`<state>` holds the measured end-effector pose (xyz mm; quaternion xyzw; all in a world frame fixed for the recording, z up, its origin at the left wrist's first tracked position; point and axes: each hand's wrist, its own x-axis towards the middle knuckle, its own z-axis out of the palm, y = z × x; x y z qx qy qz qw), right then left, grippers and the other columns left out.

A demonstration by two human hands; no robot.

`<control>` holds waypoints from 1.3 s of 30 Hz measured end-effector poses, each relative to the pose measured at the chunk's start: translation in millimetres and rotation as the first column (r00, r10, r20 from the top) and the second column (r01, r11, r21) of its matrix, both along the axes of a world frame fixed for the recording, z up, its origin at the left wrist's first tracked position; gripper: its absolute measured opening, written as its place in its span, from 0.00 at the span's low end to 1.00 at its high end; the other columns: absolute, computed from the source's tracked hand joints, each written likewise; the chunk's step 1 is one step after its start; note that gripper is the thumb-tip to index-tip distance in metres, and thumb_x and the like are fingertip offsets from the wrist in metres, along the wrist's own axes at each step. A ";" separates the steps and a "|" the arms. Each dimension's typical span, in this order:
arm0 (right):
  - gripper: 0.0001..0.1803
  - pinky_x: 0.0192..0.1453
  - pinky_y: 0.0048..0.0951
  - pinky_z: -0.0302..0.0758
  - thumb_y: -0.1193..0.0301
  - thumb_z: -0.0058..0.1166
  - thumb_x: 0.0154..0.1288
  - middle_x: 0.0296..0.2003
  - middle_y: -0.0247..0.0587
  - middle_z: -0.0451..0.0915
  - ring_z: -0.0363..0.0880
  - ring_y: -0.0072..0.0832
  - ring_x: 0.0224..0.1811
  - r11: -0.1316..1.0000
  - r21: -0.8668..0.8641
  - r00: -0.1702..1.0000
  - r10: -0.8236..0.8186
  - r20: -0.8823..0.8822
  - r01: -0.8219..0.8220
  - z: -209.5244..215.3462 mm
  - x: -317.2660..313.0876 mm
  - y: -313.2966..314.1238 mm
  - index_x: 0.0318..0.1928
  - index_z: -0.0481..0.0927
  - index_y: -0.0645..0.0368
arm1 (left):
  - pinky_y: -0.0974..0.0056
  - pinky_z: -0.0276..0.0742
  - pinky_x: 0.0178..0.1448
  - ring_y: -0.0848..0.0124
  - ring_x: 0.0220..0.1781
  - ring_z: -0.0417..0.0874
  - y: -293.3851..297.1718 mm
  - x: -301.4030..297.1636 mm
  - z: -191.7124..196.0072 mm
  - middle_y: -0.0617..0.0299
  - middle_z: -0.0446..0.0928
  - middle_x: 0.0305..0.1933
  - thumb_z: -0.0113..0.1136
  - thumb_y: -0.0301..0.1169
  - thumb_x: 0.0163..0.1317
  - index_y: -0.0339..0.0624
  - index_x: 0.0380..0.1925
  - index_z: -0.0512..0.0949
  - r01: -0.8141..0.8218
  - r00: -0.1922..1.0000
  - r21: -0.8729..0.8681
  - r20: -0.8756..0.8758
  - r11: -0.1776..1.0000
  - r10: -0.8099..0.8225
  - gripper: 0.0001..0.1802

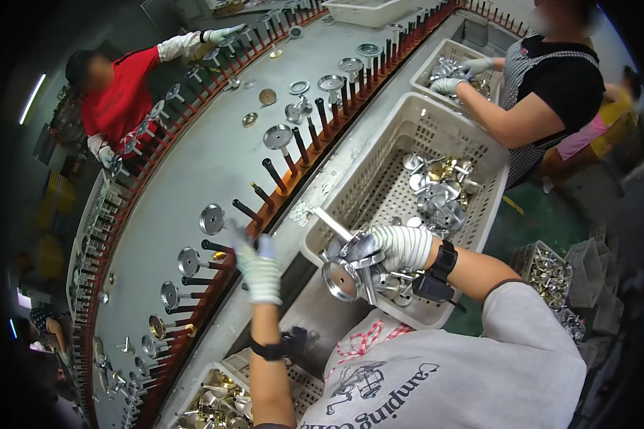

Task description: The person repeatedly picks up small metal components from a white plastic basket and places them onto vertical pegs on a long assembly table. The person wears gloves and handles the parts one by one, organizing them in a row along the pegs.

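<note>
Gripping a bunch of metal parts, your gloved right hand (392, 248) is closed over the near left side of a white perforated crate (390, 151). One large silver disc (341, 279) in that bunch hangs just below and left of your fingers, its dished face turned upward. A flat metal bar (333, 223) juts out from the same grip, up and to the left. Beyond your right hand, inside the crate, lies a loose pile of silver and gold disc-headed parts (440, 189).

Your gloved left hand (256, 263) is raised well to the left of your right one, at the row of upright posts (272, 176) edging the grey table (186, 161). Its fingers are blurred; you cannot tell whether they hold anything. Just beyond the fingertips, to the left, is a silver dished disc (212, 219) on a stem; whether you touch it is unclear. Another stemmed disc (188, 262) sits to the left of that hand, with more along the row nearer you. Farther ahead of your left hand, a brownish disc (267, 96) lies loose on the table.

Across the table from your left hand stands a person in red (125, 93); beyond your right hand, a person in a checked apron (544, 93) works at another crate (436, 51).
</note>
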<state>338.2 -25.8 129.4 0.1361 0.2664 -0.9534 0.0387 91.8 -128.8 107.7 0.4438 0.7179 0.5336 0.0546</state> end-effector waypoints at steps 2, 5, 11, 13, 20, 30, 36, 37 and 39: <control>0.18 0.27 0.23 0.81 0.69 0.58 0.58 0.38 0.42 0.83 0.84 0.28 0.35 0.994 -0.031 0.994 0.104 0.029 -0.103 -7.8 -5.5 -13.1 0.49 0.77 0.60 | 0.51 0.55 0.72 0.49 0.70 0.60 -15.7 42.2 20.6 0.40 0.53 0.70 0.56 0.24 0.52 0.40 0.69 0.50 0.295 0.955 0.085 -0.045 0.952 -0.293 0.43; 0.16 0.26 0.22 0.80 0.66 0.59 0.59 0.36 0.39 0.83 0.84 0.26 0.35 0.981 0.002 0.975 0.190 0.119 -0.192 -1.8 -11.4 -27.6 0.47 0.78 0.58 | 0.50 0.74 0.56 0.48 0.53 0.76 -22.4 38.3 39.3 0.47 0.74 0.52 0.58 0.23 0.46 0.45 0.49 0.75 0.434 0.596 -0.253 -0.639 0.865 -0.486 0.25; 0.22 0.26 0.21 0.83 0.62 0.58 0.62 0.41 0.41 0.81 0.84 0.29 0.36 0.997 -0.083 0.996 -0.012 -0.091 0.005 -2.3 -37.1 -55.8 0.54 0.72 0.58 | 0.61 0.73 0.53 0.65 0.48 0.79 -28.0 -41.5 -33.0 0.53 0.79 0.48 0.56 0.27 0.58 0.34 0.45 0.77 0.048 0.998 -0.032 0.048 0.998 -0.047 0.15; 0.24 0.26 0.20 0.84 0.62 0.58 0.63 0.42 0.42 0.81 0.84 0.29 0.36 0.987 -0.144 0.987 -0.090 -0.133 0.071 -4.6 -41.7 -62.0 0.55 0.71 0.59 | 0.63 0.70 0.57 0.70 0.52 0.76 0.7 -71.5 -27.1 0.56 0.79 0.50 0.55 0.32 0.65 0.34 0.49 0.76 -0.121 0.982 0.151 0.165 0.981 0.095 0.16; 0.28 0.27 0.19 0.84 0.62 0.61 0.60 0.43 0.45 0.80 0.84 0.27 0.37 0.938 -0.268 0.965 -0.250 -0.086 0.219 -24.2 -41.9 -62.6 0.57 0.70 0.60 | 0.64 0.68 0.55 0.69 0.45 0.77 10.0 -122.3 -71.8 0.58 0.81 0.45 0.57 0.43 0.64 0.37 0.45 0.80 -0.258 0.917 -0.083 0.291 0.963 0.271 0.20; 0.23 0.27 0.19 0.82 0.63 0.58 0.63 0.41 0.42 0.80 0.82 0.25 0.32 0.802 -0.261 0.838 -0.541 0.067 0.538 -23.0 -32.8 -45.1 0.55 0.72 0.60 | 0.61 0.58 0.70 0.63 0.67 0.64 -50.0 16.8 -41.9 0.52 0.63 0.65 0.53 0.39 0.66 0.37 0.66 0.58 0.182 0.874 0.013 0.456 0.983 -0.168 0.32; 0.18 0.30 0.28 0.85 0.64 0.56 0.64 0.37 0.40 0.81 0.82 0.26 0.33 0.842 -0.359 0.903 -0.430 0.003 0.402 -40.2 -38.9 -47.3 0.51 0.75 0.59 | 0.62 0.65 0.66 0.64 0.62 0.69 -54.6 62.3 19.1 0.56 0.65 0.64 0.60 0.32 0.59 0.42 0.68 0.54 0.502 0.511 0.195 0.719 0.843 -0.471 0.39; 0.18 0.32 0.29 0.86 0.64 0.56 0.63 0.38 0.39 0.81 0.82 0.26 0.34 0.852 -0.352 0.908 -0.418 -0.014 0.387 -39.9 -38.7 -47.1 0.51 0.75 0.59 | 0.61 0.64 0.67 0.64 0.63 0.69 -54.0 65.6 26.1 0.56 0.65 0.64 0.62 0.30 0.58 0.42 0.69 0.54 0.482 0.560 0.182 0.688 0.857 -0.461 0.40; 0.19 0.34 0.30 0.86 0.63 0.56 0.63 0.39 0.39 0.81 0.83 0.26 0.37 0.879 -0.292 0.919 -0.395 -0.006 0.376 -37.9 -36.4 -47.6 0.51 0.75 0.59 | 0.61 0.64 0.67 0.65 0.64 0.68 -56.0 61.9 21.8 0.57 0.65 0.64 0.62 0.26 0.54 0.42 0.69 0.54 0.515 0.657 0.080 0.603 0.854 -0.452 0.42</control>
